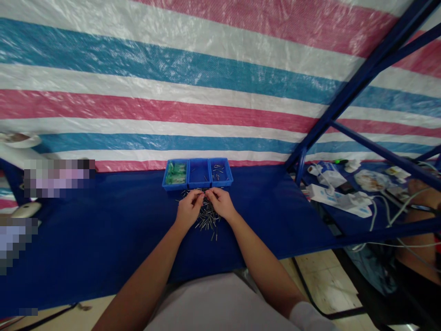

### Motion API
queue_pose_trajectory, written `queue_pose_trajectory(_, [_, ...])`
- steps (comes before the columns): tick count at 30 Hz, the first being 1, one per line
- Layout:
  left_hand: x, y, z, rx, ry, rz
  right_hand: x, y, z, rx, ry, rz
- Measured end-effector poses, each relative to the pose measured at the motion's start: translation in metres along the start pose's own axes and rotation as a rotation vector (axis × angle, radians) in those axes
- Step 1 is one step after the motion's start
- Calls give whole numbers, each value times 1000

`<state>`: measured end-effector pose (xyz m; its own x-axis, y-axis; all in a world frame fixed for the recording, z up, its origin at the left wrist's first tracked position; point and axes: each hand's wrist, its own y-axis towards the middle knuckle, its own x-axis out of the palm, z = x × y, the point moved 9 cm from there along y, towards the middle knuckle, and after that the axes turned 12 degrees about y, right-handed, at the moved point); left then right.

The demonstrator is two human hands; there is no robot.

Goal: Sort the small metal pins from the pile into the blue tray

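A loose pile of thin metal pieces (207,217) lies on the blue table in front of three joined blue bins. Over the pile's left side is my left hand (189,208), its fingers pinched together. My right hand (221,202) is over the right side, also pinched, its fingertips close to those of the left. What they hold is too small to make out. Green packets fill the left bin (175,186); the middle bin (199,185) has a few thin pieces, and several metal pieces lie in the right bin (225,183).
Behind the blue table (113,230) hangs a striped plastic sheet (206,101). A blue metal frame (347,103) rises at the right. Beyond it are a white power strip (339,200), cables, and a person's arm (422,193). Blurred objects stand at the left edge.
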<state>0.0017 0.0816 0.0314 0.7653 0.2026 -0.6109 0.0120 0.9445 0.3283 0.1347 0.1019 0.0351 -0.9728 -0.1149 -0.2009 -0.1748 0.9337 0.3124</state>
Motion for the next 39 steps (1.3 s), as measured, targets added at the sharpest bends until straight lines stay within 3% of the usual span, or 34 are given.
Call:
queue_pose_trajectory(5, [6, 0, -2, 25, -3, -29, 4, 0, -2, -14, -16, -52])
queue_pose_trajectory(12, [0, 1, -1, 27, 63, 9, 5, -1, -4, -24, -28, -61])
queue_pose_trajectory(24, [0, 0, -5, -3, 86, -3, 10, -2, -5, -20, 111, -72])
queue_pose_trajectory(39, [-6, -1, -1, -9, 17, 53, 1, -1, -4, 11, 84, 2])
